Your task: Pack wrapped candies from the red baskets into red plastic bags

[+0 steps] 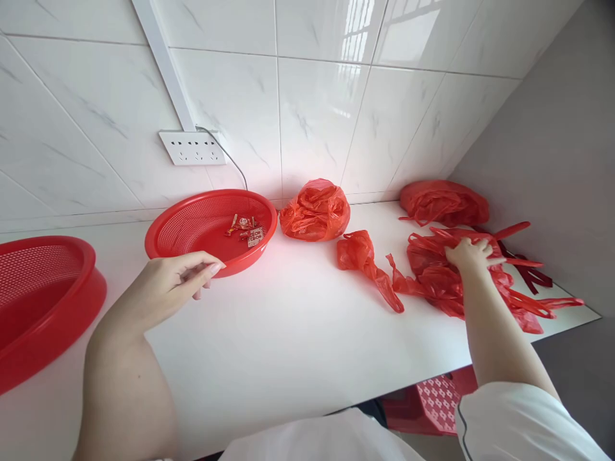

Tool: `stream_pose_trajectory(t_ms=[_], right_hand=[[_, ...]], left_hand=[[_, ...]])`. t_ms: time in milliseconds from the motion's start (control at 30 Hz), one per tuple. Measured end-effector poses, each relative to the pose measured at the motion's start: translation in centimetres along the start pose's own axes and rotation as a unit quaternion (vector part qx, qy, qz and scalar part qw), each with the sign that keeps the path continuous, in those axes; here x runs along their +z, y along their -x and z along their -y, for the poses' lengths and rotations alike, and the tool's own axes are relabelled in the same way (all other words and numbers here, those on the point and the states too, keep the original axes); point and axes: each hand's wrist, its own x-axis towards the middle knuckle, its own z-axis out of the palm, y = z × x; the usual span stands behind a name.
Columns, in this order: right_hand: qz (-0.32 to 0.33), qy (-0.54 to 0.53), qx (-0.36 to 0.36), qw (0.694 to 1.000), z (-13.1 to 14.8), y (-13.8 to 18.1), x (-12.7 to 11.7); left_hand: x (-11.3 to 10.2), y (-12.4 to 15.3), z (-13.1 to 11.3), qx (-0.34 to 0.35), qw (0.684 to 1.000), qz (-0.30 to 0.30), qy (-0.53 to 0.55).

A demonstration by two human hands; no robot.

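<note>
My left hand hovers over the table at the near rim of a red plastic basket. Its fingers are curled, thumb against index finger, and nothing shows in them. Inside that basket lie several small red and cream wrapped pieces. At the right, my right hand rests on a heap of red plastic bags, its fingers spread over the crumpled film. A loose twisted red bag lies just left of the heap. Further back sits a rounded, bunched red bag.
Another red basket stands at the left edge. A folded red bundle lies against the back right wall. A socket strip with a grey cable is on the tiled wall. Below the table's front edge is a red patterned stool.
</note>
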Motion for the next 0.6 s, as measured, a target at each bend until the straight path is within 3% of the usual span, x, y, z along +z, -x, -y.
stream_pose_trajectory(t_ms=[67,133,233,333,433,500,600], right_hand=[[0.007,-0.033,-0.114,0.993,2.4,1.9,-0.1],[0.081,-0.061,-0.217,0.971,4.9,4.5,0.5],[0.173,-0.045,-0.269,0.947,8.4,8.8,2.3],[0.189,-0.012,-0.298,0.936,11.4,12.9,3.7],[0.196,-0.047,-0.365,0.909,14.3,16.9,3.0],[0.200,-0.126,-0.477,0.847,16.1,19.6,1.3],[0.175,-0.241,-0.667,0.683,18.6,23.6,-2.5]], left_hand=[[0.1,-0.1,-0.1,-0.001,1.000,0.005,-0.006],[0.3,-0.2,-0.2,-0.005,1.000,0.007,-0.009],[0.4,0.0,-0.5,-0.019,1.000,0.008,-0.008],[0.3,0.3,-0.8,-0.021,1.000,0.010,-0.005],[0.8,0.3,-1.5,0.017,1.000,0.001,0.013],[1.6,0.2,-2.3,0.077,0.996,-0.017,0.027],[3.3,-0.2,-3.4,0.181,0.982,-0.058,0.006]])
